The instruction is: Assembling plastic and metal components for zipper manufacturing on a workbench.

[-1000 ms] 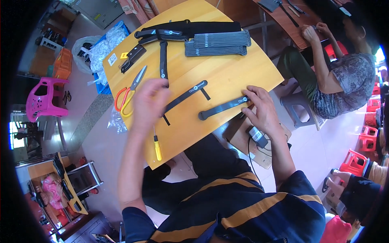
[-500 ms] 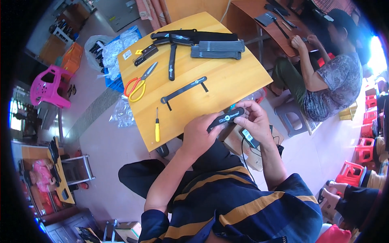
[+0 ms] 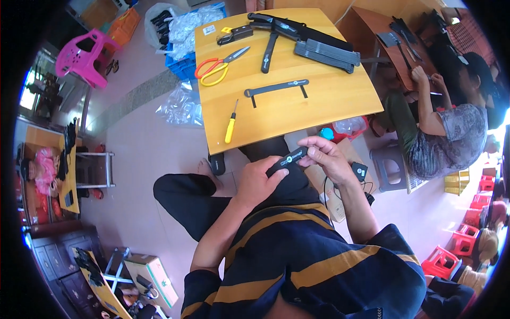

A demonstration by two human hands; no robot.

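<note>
Over my lap, just off the near edge of the yellow wooden table (image 3: 255, 125), a short black strip with white print (image 3: 291, 158) is held between both hands. My left hand (image 3: 257, 182) is closed round its left end, thumb along the near side. My right hand (image 3: 330, 158) pinches the other end between thumb and fingers. On the table lies a similar dark strip with two short black tabs (image 3: 276, 87). A yellow-handled screwdriver (image 3: 230, 127) and scissors with red and yellow handles (image 3: 219, 68) are to its left. Another black strip (image 3: 269, 52) lies farther back.
Grey ribbed strips (image 3: 326, 54) are stacked at the table's far right, beside black strips (image 3: 287, 26). Below its right edge are a red basket (image 3: 357, 127) and a cardboard box (image 3: 340, 199). A person (image 3: 446, 127) works at another table. A blue crate (image 3: 186, 66) stands left.
My view has shifted, so the table sits higher in the picture. Both hands keep hold of the black strip, now farther from the table edge and nearer my lap.
</note>
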